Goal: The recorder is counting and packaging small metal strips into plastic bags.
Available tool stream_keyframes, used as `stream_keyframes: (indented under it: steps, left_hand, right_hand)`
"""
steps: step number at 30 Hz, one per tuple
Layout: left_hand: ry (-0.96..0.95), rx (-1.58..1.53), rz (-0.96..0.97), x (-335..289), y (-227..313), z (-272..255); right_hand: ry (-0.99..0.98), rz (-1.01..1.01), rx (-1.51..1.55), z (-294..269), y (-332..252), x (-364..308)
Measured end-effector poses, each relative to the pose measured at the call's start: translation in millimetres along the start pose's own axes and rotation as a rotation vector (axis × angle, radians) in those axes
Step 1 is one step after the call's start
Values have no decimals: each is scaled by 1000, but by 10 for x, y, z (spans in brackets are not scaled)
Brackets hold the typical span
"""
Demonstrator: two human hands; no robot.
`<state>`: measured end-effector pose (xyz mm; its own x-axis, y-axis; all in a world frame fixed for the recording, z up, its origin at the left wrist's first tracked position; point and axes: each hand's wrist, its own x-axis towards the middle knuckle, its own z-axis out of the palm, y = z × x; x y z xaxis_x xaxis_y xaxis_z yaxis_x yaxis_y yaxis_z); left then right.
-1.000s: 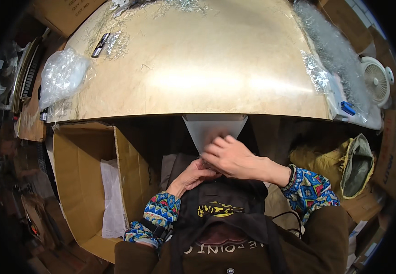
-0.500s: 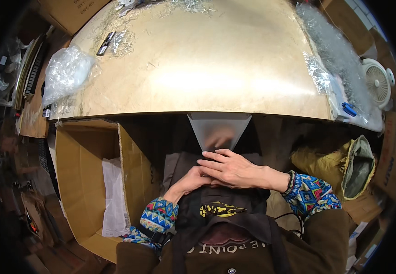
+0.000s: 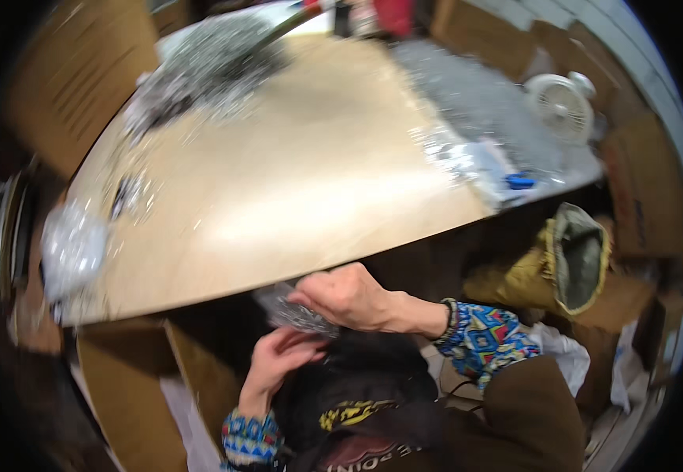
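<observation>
Just off the table's near edge, my right hand [image 3: 349, 295] is closed in a fist at the top of a small clear plastic bag [image 3: 277, 303]. Shiny, thin silvery pieces seem to fill the bag, though motion blur hides their exact kind. Lower and to the left, my left hand [image 3: 282, 358] has its fingers loosely stretched toward the bag's lower end, touching or very near it. Patterned blue sleeves cover both wrists.
The wooden table [image 3: 302, 189] carries a heap of silvery pieces [image 3: 215, 63] at far left, a clear plastic bag [image 3: 74, 248] at left and a blue clip-like object [image 3: 519, 181] at right. Beyond stands a white fan [image 3: 559, 108]. A cardboard box [image 3: 125, 385] and a yellow sack [image 3: 542, 267] flank me.
The view has swung, showing more of the far table. My hands, which lay together over my lap, have parted, and the right now grips a clear bag. The grey tray-like shape between them is gone from sight.
</observation>
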<state>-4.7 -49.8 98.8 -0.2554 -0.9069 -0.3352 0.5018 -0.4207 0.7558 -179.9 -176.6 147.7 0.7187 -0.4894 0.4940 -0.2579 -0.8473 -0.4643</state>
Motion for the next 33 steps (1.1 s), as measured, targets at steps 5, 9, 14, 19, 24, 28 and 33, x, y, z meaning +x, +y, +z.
stream_keyframes:
  steps: [5,9,14,19,24,28,33]
  left_hand:
    - [8,-1,-92,-215,-377,-278]
    - [17,138,-271,-250,-691,-380]
    - [-121,883,-114,235,-1385,-499]
    - [-142,1199,-281,543,-1657,-331]
    - [-226,1198,-120,462,-1512,-171]
    - [203,621,-291,185,-1458,-141]
    - [432,1461,154,288,-1162,-628]
  right_hand:
    - [-52,361,-404,-450,898,-337]
    - [291,735,-600,-987,1267,-398]
    - [545,322,-792,-1265,1382,-546]
    - [334,19,-220,-437,971,-1243]
    - [-6,504,-316,603,1168,-2078]
    - [-297,593,-173,772,1155,-2155]
    - [-192,472,-221,763,887,-2063]
